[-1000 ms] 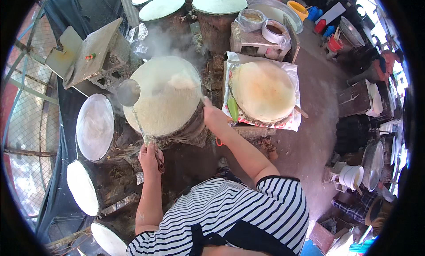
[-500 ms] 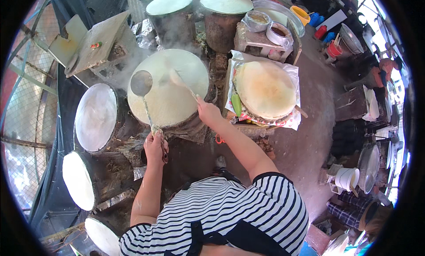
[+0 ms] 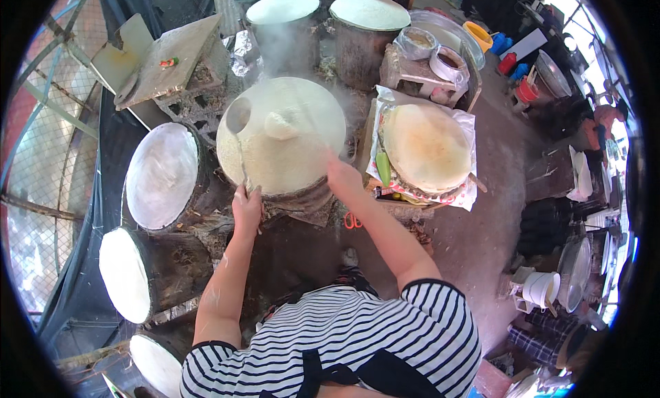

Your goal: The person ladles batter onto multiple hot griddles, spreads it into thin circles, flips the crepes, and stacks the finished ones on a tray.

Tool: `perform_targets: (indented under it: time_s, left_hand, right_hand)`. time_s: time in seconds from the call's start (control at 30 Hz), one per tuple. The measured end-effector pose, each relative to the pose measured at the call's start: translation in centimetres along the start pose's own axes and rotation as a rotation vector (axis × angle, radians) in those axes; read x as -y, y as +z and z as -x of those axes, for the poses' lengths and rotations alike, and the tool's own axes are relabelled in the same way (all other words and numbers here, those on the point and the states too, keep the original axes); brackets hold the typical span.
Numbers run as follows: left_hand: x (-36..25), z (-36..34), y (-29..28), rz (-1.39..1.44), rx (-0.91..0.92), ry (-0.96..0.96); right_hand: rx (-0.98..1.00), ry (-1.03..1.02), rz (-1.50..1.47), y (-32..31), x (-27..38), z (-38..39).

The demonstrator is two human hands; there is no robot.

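Note:
A broad, pale cream round surface (image 3: 289,171) on a drum-like base lies in front of me; whether it is liquid or a coated plate I cannot tell. My left hand (image 3: 247,209) is closed round the handle of a ladle (image 3: 238,116), whose dark round bowl is tilted over the surface's left part. My right hand (image 3: 345,181), blurred, is closed at the right rim; what it grips is smeared by motion. A pale lump (image 3: 280,125) shows near the middle of the surface; I cannot tell whether it is a tool's end.
Right of it, a browned pale disc (image 3: 426,147) rests on a covered table beside a long green thing (image 3: 383,168). White-topped drums (image 3: 161,176) stand left and behind. Plastic-lined bowls (image 3: 449,64) sit at the back right. Orange-handled scissors (image 3: 353,220) hang below. Another person (image 3: 605,119) is far right.
The view has shifted, moving the scene rightward. The ladle's bowl has tilted and moved slightly farther away. The pale tool seen in my right hand is now blurred out, and the steam over the surface is thinner.

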State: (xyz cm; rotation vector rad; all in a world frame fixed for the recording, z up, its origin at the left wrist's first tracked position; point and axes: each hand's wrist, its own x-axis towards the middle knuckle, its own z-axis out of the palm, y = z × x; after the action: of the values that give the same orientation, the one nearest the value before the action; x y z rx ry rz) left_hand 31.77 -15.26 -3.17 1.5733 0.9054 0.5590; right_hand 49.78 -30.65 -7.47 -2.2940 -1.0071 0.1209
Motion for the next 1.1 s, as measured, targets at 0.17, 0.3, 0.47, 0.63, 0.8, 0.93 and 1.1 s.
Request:
perform_targets:
  time_s: [0.17,0.3,0.47,0.63,0.8,0.93,1.1]
  left_hand:
    - [4.9,-4.1,-0.4,-0.344,-0.011,0.439]
    - [3.7,-3.2,-1.4,-0.491,0.111,0.286]
    - [-1.5,-0.2,-2.1,0.249,0.266,-0.350]
    - [-6.9,1.1,-6.7,1.900,0.582,-0.877]
    - [-11.4,4.7,-6.5,1.935,0.670,-0.667]
    - [-14.2,6.0,-5.8,1.892,0.697,-0.500]
    - [-15.2,8.1,-5.3,1.778,0.606,-0.371]
  right_hand:
    - [-0.190,0.272,-0.483,6.4,2.8,9.5]
    - [-0.181,0.400,-0.857,12.9,7.3,9.6]
    - [-0.137,0.296,-1.279,12.3,13.1,6.8]
    - [-0.233,0.102,-0.760,6.9,11.1,8.6]
    - [-0.229,0.003,-0.304,3.4,2.3,8.0]
    - [0.006,-0.160,0.429,-0.8,0.1,6.2]
    - [-0.071,-0.244,0.322,-2.4,-2.7,1.9]
